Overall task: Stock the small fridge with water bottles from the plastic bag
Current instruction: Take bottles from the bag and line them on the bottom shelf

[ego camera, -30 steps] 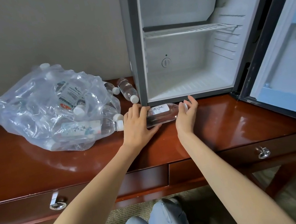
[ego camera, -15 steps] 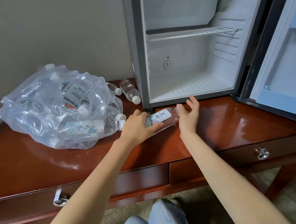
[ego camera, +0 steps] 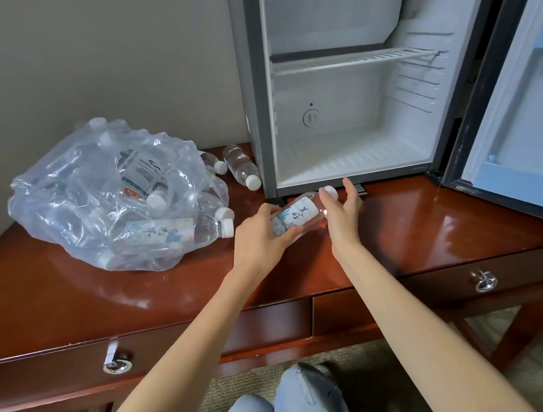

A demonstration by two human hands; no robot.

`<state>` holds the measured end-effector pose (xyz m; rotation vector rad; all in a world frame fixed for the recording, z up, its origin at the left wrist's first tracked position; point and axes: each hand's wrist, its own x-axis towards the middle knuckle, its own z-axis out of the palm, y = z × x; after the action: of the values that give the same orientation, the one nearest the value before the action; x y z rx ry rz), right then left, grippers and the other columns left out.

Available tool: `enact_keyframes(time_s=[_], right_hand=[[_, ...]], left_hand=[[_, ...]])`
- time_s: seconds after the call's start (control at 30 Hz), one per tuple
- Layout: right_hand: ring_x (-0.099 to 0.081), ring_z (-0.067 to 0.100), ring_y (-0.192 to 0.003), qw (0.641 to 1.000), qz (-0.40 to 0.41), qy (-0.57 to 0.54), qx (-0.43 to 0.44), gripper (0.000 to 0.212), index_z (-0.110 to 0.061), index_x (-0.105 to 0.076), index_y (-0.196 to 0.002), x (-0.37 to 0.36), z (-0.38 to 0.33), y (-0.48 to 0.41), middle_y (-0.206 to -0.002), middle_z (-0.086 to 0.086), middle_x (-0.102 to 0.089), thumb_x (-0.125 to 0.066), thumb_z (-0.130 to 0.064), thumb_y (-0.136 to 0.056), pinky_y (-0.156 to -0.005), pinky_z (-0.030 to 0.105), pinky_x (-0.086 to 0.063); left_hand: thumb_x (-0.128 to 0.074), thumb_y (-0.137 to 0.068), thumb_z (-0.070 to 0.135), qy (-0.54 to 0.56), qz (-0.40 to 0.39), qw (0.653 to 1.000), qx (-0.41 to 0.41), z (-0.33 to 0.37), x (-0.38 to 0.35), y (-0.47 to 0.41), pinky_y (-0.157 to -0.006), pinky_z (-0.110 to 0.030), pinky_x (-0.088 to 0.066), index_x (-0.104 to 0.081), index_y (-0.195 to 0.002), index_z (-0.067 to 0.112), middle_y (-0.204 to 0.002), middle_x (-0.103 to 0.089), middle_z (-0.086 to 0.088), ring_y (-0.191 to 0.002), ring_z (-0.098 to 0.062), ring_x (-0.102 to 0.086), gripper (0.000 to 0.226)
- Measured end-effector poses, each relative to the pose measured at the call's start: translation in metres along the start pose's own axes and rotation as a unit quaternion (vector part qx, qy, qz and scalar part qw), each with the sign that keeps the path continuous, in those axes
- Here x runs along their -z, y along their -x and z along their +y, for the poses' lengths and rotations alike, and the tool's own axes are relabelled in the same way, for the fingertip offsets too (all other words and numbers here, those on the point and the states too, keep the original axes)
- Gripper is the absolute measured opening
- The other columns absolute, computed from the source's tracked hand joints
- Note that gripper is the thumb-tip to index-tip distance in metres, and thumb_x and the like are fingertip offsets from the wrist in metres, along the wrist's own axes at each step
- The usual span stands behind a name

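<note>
A clear water bottle (ego camera: 299,216) with a white label and white cap lies tilted just above the desk, cap toward the fridge. My left hand (ego camera: 262,236) grips its base end. My right hand (ego camera: 343,208) cups its neck with fingers spread. Straight ahead the small fridge (ego camera: 361,163) stands open with a bare floor and one wire shelf (ego camera: 351,59). To the left lies the clear plastic bag (ego camera: 90,202), holding several bottles.
Two loose bottles (ego camera: 241,170) lie between the bag and the fridge's left wall. The fridge door (ego camera: 525,124) swings out to the right over the desk. The wooden desk (ego camera: 439,228) has two drawers with ring handles (ego camera: 485,281). My knees show below.
The bottle lay flat on the desk in front of the fridge; both hands have lifted it a little and tilted its cap end up toward the fridge opening.
</note>
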<state>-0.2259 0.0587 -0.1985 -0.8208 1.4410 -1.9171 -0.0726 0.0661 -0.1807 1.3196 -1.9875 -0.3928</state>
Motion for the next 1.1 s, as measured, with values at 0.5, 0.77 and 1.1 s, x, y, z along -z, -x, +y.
enact_keyframes(time_s=[0.5,0.77,1.1], right_hand=[[-0.067,0.014,-0.103,0.971,-0.234,-0.042,-0.031,0.05,-0.026,-0.044,-0.141,0.008,-0.01,0.014,-0.114,0.007,-0.067,-0.06,-0.019,-0.094,-0.08,0.027,-0.057],[-0.067,0.016,-0.106,0.968,-0.244,-0.064,0.02,0.064,-0.025,-0.04,-0.145,0.008,-0.01,0.01,-0.122,0.003,-0.066,-0.067,-0.013,-0.088,-0.078,0.024,-0.054],[-0.069,0.02,-0.1,0.964,-0.261,-0.04,0.003,0.051,-0.021,-0.054,-0.13,0.013,-0.006,0.006,-0.115,0.006,-0.069,-0.073,-0.016,-0.083,-0.073,0.025,-0.055]], left_hand=[[-0.056,-0.096,0.02,0.359,0.007,0.932,0.051,0.017,-0.031,-0.005,-0.094,-0.031,-0.05,-0.044,-0.138,0.02,-0.125,-0.058,-0.003,-0.112,-0.016,-0.058,0.044],[-0.046,-0.1,0.016,0.401,-0.09,0.911,0.022,0.008,-0.032,-0.001,-0.107,-0.038,-0.042,-0.016,-0.147,0.018,-0.147,-0.036,-0.007,-0.133,-0.019,-0.044,0.056],[-0.071,-0.082,0.01,0.39,-0.096,0.916,0.0,-0.008,-0.013,-0.009,-0.09,-0.033,-0.054,-0.038,-0.142,0.013,-0.124,-0.064,-0.007,-0.113,-0.017,-0.063,0.069]])
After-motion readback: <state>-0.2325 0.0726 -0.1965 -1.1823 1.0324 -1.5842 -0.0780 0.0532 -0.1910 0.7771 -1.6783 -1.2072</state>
